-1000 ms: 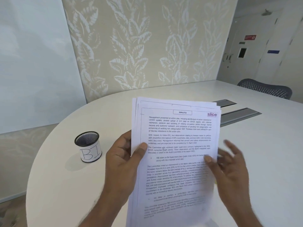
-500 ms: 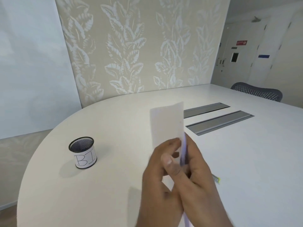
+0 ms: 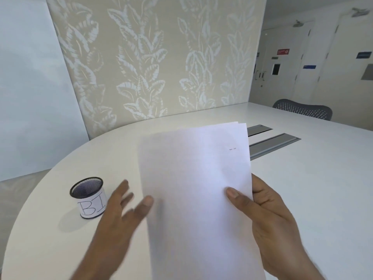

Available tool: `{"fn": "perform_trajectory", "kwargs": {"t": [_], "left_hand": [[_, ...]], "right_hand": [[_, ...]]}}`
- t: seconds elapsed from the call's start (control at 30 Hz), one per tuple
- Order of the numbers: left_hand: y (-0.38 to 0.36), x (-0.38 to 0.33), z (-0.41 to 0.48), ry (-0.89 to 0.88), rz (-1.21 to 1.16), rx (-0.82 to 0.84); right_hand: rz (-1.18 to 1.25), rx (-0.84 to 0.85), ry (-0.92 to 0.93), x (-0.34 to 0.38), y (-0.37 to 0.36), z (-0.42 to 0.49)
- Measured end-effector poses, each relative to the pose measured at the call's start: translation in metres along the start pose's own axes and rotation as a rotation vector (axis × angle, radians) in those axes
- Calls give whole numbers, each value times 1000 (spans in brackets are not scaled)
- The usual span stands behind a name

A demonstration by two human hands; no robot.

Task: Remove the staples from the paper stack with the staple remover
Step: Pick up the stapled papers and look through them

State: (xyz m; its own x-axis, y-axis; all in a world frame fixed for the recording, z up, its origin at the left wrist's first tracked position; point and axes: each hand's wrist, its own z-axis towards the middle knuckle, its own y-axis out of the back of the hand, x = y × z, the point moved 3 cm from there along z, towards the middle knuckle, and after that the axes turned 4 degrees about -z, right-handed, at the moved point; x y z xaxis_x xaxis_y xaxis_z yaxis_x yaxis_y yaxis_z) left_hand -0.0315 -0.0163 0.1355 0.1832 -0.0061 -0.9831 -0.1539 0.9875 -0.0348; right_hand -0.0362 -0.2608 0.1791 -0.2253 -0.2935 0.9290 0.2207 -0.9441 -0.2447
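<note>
Paper stack held upright above the table, blank back to camera, staple legs near its top right. Right hand pinches the right edge, thumb in front. Left hand blurred, fingers spread, beside the left edge; contact unclear.

Left hand open, right hand in a pinch.

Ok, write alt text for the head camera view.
A right hand grips a paper stack above a white table, blank back page facing the camera, staple marks near its top right corner. The left hand hovers open beside it, near a mesh pen cup labelled BI.
</note>
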Motion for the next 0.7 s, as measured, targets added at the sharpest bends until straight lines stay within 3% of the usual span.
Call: {"fn": "perform_trajectory", "kwargs": {"t": [0.07,0.1,0.33,0.53,0.7], "left_hand": [[8,13,1,155,-205,143],[7,16,2,151,-247,166],[1,9,6,55,-267,2],[-1,12,17,73,-245,-3],[-11,29,22,101,-170,4]], "right_hand": [[85,24,-25,-1,2,0],[106,23,-35,-1,4,0],[112,-6,-11,-6,12,4],[-153,6,13,-8,20,6],[-357,-88,80,-9,23,7]]}}
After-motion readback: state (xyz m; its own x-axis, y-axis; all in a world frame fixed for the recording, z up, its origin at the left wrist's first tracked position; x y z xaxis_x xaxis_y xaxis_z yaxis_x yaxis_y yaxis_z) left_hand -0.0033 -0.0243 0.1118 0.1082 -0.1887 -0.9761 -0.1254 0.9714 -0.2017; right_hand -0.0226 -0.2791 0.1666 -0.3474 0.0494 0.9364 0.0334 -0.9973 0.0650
